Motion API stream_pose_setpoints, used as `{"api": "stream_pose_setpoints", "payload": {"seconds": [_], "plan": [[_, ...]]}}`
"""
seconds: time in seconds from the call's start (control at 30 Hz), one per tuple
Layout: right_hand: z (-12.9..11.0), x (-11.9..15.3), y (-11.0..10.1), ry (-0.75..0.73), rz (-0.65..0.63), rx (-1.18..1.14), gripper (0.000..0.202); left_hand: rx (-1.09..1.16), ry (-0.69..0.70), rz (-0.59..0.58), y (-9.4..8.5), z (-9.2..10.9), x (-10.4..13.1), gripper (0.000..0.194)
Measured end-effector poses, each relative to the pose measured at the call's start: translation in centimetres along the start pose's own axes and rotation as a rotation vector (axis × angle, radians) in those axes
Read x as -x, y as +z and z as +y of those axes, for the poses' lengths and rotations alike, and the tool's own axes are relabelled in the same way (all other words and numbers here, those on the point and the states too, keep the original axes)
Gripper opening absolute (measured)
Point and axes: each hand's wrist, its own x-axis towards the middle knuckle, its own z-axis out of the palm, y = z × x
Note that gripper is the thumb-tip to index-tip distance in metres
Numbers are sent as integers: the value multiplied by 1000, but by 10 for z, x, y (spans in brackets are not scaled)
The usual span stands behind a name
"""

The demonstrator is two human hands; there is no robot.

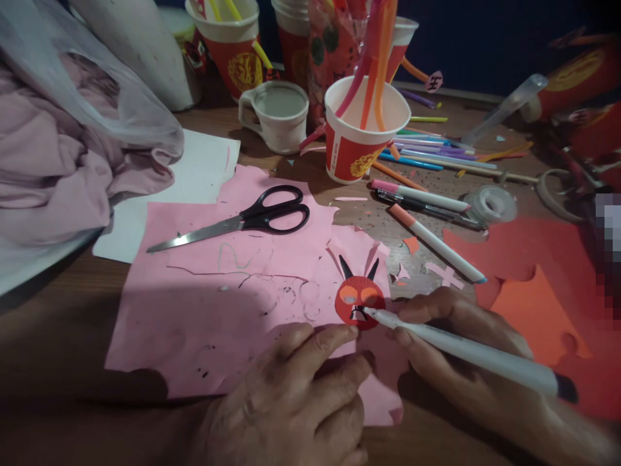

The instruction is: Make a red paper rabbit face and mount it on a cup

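Observation:
A red paper face (352, 287) with orange eyes, black horns and a black-outlined mouth lies on cut pink paper (194, 343). My left hand (305, 388) rests palm down on the pink sheet, fingers apart, its index fingertip touching the face's lower edge. My right hand (466, 343) is closed around a white marker (480, 346) with a black end, its tip at the mouth. Black-handled scissors (242, 219) lie on the pink paper, blades pointing left. Right of the face are an orange-ended marker (436, 244) and small paper scraps (444, 275).
A red paper cup (354, 149) holding straws stands behind the pink paper, beside a white mug (281, 120). Loose straws (436, 152), pens and a tape roll (492, 204) lie to the right. Red paper (582, 259) borders my right hand; pink cloth (53, 162) is at left.

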Motion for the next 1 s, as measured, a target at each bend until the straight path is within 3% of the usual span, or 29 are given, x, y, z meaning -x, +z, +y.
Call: {"api": "stream_pose_setpoints", "payload": {"seconds": [0.53,0.73,1.0], "plan": [[-3,-6,-1,22,36,-8,7,0,-15,0,-1,1,0,18],[-3,-6,-1,28,-6,-24,6,-9,28,-7,-2,-3,-3,19],[-5,-8,-4,1,78,-56,7,-3,2,-10,-1,-1,-1,19]]}}
